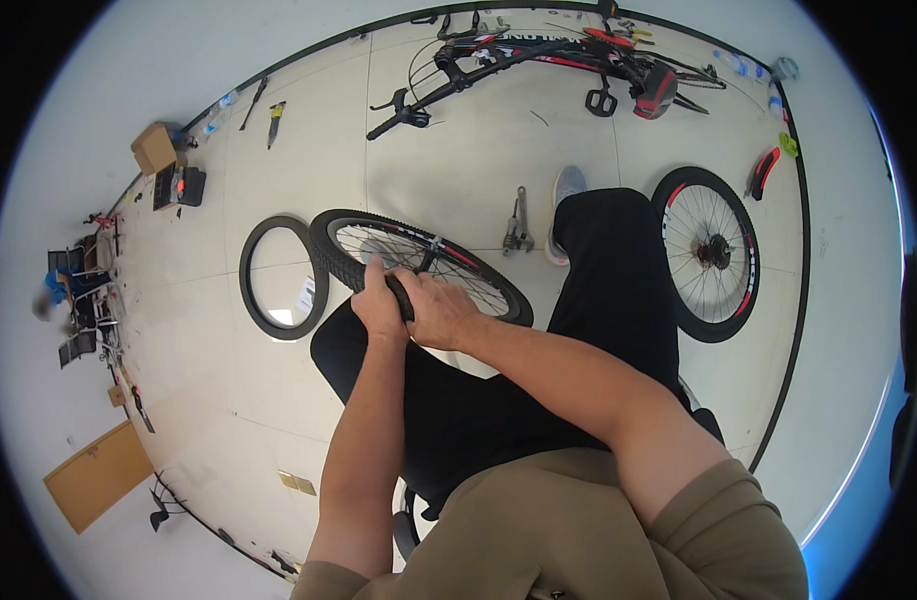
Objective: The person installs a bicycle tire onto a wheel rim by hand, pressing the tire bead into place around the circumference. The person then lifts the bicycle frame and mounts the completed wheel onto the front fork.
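Observation:
A bicycle wheel [340,262] with a black knobby tyre and silver spokes leans in front of me, tilted, by my left knee. Both of my hands are on the near side of its tyre. My left hand [378,308] is closed around the tyre, its thumb side up. Right beside it, my right hand [440,310] also grips the tyre, fingers wrapped over it. Where the tyre meets the rim under my hands is hidden. A loose black tyre [248,275] lies flat on the floor just left of the wheel, with a white label on its inner side.
Metal tools [518,228] lie on the floor near my shoe. At right is a second wheel [753,250] with a cassette. A bicycle frame [538,55] lies at the far side. An open toolbox [183,187] and cardboard box [154,150] stand at far left; a person [63,285] sits beyond.

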Tool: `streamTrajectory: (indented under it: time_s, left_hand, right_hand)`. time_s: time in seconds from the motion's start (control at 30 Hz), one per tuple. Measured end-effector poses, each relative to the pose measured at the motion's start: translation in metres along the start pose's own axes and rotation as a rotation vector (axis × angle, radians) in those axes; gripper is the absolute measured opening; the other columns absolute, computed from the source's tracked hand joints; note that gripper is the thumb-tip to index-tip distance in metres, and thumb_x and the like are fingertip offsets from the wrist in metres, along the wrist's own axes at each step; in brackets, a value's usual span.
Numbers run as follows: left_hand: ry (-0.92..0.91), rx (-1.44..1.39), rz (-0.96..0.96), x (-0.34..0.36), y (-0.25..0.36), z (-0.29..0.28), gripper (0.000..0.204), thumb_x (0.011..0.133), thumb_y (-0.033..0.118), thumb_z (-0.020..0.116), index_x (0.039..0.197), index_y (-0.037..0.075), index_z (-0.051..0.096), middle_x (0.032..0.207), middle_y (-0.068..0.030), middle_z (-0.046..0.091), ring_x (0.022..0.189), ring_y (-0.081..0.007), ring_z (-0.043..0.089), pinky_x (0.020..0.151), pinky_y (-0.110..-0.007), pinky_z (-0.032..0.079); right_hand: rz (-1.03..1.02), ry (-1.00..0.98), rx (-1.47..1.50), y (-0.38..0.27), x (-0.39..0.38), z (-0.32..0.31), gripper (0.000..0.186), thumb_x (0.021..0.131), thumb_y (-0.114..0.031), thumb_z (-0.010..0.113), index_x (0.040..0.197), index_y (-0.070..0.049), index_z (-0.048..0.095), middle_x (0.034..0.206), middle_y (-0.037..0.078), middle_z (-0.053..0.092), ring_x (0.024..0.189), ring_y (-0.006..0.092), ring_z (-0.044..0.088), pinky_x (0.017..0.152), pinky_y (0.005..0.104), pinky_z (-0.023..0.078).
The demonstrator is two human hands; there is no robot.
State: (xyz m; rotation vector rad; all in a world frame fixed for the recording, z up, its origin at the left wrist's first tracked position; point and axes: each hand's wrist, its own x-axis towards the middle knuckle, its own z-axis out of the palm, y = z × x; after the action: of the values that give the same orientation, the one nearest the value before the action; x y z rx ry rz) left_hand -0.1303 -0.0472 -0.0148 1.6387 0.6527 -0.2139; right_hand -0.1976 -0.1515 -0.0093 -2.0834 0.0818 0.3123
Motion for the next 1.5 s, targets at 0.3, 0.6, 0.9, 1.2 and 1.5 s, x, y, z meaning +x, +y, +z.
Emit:
streamTrajectory:
  time_s: [0.3, 0.6, 0.9, 1.2, 1.5]
  left_hand:
    - [-0.180, -0.221, -0.202, 0.025, 0.040, -0.016, 0.050, 0.093, 0.058, 0.066, 0.112, 0.013, 0.057, 0.103, -0.0137, 0.066, 0.096, -0.0281, 0.063, 0.085, -0.047, 0.052]
    - [-0.189, -0.237, -0.005, -0.040, -0.038, -0.002, 0.029, 0.094, 0.018, 0.071, 0.114, 0.001, 0.059, 0.097, -0.0095, 0.065, 0.087, -0.0207, 0.065, 0.079, -0.035, 0.055]
    - [-0.056, -0.323, -0.101, -0.049, -0.026, -0.010, 0.019, 0.095, 0.019, 0.067, 0.103, 0.004, 0.058, 0.081, -0.0078, 0.061, 0.069, -0.0215, 0.063, 0.062, -0.037, 0.055]
    - [0.032, -0.308, 0.022, -0.037, -0.036, 0.005, 0.020, 0.094, 0.024, 0.069, 0.090, 0.006, 0.061, 0.066, -0.0048, 0.058, 0.054, -0.0195, 0.057, 0.054, -0.037, 0.053]
    - [0.096, -0.227, 0.134, 0.015, -0.053, 0.021, 0.023, 0.089, 0.020, 0.073, 0.094, -0.001, 0.064, 0.075, -0.0064, 0.065, 0.060, -0.0168, 0.061, 0.058, -0.035, 0.051]
  right_hand:
    - [0.125, -0.006, 0.057, 0.055, -0.039, 0.015, 0.060, 0.077, -0.020, 0.075, 0.130, -0.004, 0.053, 0.120, 0.023, 0.062, 0.115, 0.0412, 0.061, 0.098, 0.0493, 0.050]
    - [0.134, -0.116, -0.063, 0.046, -0.030, 0.007, 0.056, 0.077, -0.024, 0.073, 0.129, -0.008, 0.061, 0.105, 0.022, 0.073, 0.103, 0.0402, 0.069, 0.091, 0.0495, 0.054]
    - [0.024, 0.039, -0.050, 0.019, -0.062, 0.004, 0.059, 0.079, -0.029, 0.073, 0.130, -0.004, 0.058, 0.099, 0.017, 0.071, 0.103, 0.0397, 0.067, 0.091, 0.0513, 0.053]
    - [-0.158, 0.058, -0.078, 0.051, -0.041, 0.019, 0.053, 0.076, -0.025, 0.078, 0.122, -0.007, 0.062, 0.097, 0.015, 0.071, 0.097, 0.0346, 0.066, 0.087, 0.0440, 0.056]
    - [-0.117, 0.146, -0.100, 0.047, -0.017, 0.008, 0.043, 0.076, -0.030, 0.079, 0.110, -0.006, 0.066, 0.094, 0.012, 0.070, 0.093, 0.0343, 0.068, 0.083, 0.0452, 0.057]
